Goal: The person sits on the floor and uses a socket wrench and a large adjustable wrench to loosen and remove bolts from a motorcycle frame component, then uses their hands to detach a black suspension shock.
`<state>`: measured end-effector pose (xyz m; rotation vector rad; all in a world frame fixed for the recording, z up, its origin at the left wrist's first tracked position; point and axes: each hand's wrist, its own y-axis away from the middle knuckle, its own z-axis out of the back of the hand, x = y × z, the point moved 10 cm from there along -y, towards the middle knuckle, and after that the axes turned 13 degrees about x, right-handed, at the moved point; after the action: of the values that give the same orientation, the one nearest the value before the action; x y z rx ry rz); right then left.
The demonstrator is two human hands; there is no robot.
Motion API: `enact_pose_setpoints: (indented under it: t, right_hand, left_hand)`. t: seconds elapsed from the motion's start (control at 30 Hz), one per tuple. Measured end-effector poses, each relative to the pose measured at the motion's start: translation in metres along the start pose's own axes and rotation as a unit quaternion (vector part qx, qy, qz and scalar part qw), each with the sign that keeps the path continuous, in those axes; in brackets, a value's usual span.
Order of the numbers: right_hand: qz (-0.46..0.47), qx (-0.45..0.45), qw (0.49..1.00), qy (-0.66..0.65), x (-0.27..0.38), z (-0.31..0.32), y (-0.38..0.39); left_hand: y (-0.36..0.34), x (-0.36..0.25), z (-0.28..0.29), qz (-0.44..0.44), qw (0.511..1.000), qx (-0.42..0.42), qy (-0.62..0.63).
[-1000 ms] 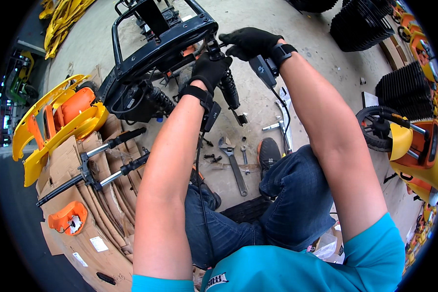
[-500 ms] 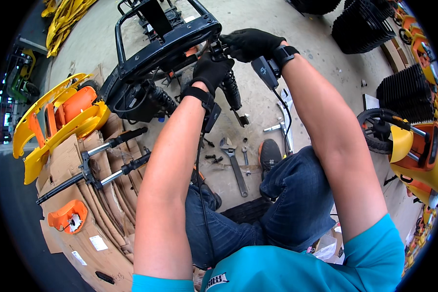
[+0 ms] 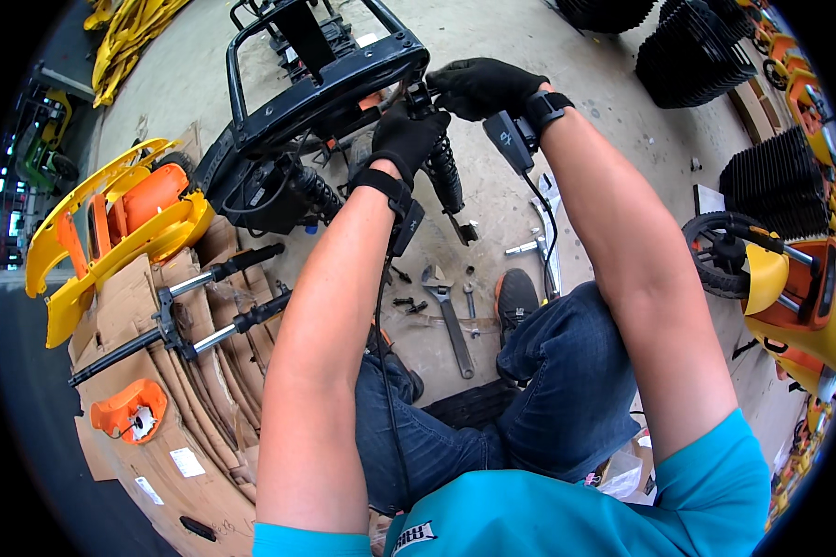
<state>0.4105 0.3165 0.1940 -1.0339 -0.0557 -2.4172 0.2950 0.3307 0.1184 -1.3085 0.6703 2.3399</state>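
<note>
Both my hands wear black gloves and meet at the rear corner of a black vehicle frame (image 3: 339, 93). My left hand (image 3: 407, 139) is wrapped round the upper end of a black coil-spring shock absorber (image 3: 445, 176), which hangs down at a slant below it. From the right, my right hand (image 3: 485, 89) reaches to the top mount of that shock, its fingers pressed together there. Whatever is between those fingertips is too small to make out. Another shock absorber (image 3: 316, 193) shows on the frame's left side.
Between my feet and the frame lie an adjustable wrench (image 3: 453, 330), a smaller spanner (image 3: 470, 299), bolts (image 3: 411, 304) and a ratchet (image 3: 527, 247). Flattened cardboard (image 3: 195, 408) at left bears a front fork (image 3: 223, 330) and yellow-orange body panels (image 3: 121, 223). A wheeled yellow vehicle (image 3: 780, 288) stands right.
My hands stay at the same shock mount, with only a slight shift of the fingers. The whole view has moved a little.
</note>
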Motion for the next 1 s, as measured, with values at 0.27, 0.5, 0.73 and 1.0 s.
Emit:
enact_pose_setpoints:
  t: [0.27,0.5,0.73,1.0]
  right_hand:
    - [-0.306,0.096,0.92,-0.224,-0.035,-0.026,0.012]
    - [0.037,-0.009,0.998,0.049,-0.007,-0.002,0.005]
    - [-0.339,0.049,0.887,-0.31,-0.05,-0.038,0.023]
    - [-0.295,-0.009,0.92,-0.257,-0.048,-0.027,0.021]
  left_hand:
    - [0.006,0.002,0.004,0.017,1.0,0.02,0.01]
    - [0.002,-0.006,-0.002,-0.015,1.0,0.014,0.005]
    - [0.002,0.0,-0.009,-0.089,0.995,0.034,0.01]
    - [0.004,-0.003,-0.009,0.026,0.999,0.044,0.01]
